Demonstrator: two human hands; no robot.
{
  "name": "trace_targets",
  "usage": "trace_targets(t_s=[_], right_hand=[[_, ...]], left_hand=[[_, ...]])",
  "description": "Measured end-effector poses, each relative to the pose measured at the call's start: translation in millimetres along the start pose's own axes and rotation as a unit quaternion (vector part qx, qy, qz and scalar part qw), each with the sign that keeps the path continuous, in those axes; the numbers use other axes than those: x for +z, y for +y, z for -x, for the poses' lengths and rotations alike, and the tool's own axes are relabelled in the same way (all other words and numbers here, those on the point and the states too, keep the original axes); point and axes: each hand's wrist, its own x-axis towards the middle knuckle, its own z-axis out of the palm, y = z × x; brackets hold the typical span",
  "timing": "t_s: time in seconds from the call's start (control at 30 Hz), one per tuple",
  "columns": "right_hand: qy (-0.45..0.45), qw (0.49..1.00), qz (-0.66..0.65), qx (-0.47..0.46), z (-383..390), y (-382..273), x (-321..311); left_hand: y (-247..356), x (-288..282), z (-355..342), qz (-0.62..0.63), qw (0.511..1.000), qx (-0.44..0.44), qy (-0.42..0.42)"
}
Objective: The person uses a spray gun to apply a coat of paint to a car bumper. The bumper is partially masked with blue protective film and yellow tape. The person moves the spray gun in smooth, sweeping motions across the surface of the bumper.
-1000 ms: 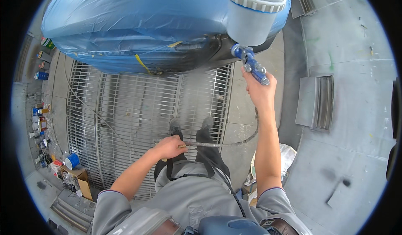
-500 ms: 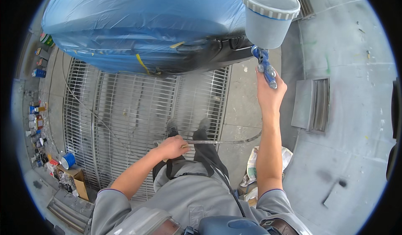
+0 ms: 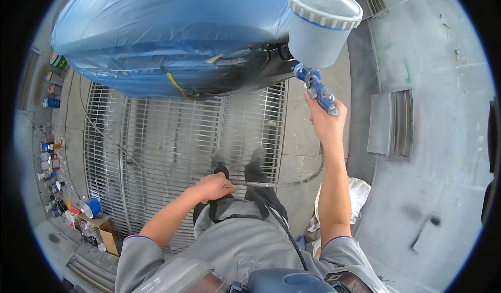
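My right hand point(image 3: 326, 120) is raised and grips the blue handle of a spray gun point(image 3: 315, 89) with a large grey-white cup point(image 3: 322, 24) on top. The gun's nozzle points left at the dark uncovered lower part point(image 3: 261, 68) of a car body wrapped in blue plastic sheeting point(image 3: 177, 32) with yellow tape. My left hand point(image 3: 213, 186) is low in front of my waist, closed around the grey air hose point(image 3: 282, 182), which curves right toward the gun arm. My shoes point(image 3: 237, 160) stand on a metal floor grate point(image 3: 172, 147).
Cans, bottles and a blue cup point(image 3: 93, 207) line the floor at the left, beside a cardboard box point(image 3: 104, 230). Crumpled white plastic point(image 3: 357, 194) lies by my right leg. A grey vent panel point(image 3: 391, 120) sits on the concrete floor at right.
My right hand has swung the spray gun to the right and a little up along the car's lower edge. My left hand has stayed on the hose.
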Motion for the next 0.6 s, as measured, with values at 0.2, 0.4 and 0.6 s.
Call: trace_targets(t_s=[0.2,0.4,0.6], right_hand=[[0.035,0.995,-0.015,-0.090,9,19,13],[-0.101,0.953,0.156,-0.240,38,10,31],[-0.041,0.909,0.297,-0.291,39,2,18]], left_hand=[[-12,2,-3,-0.012,1.000,-0.007,-0.001],[9,3,3,0.034,0.999,0.041,0.006],[46,-3,-17,0.033,0.999,0.042,0.008]])
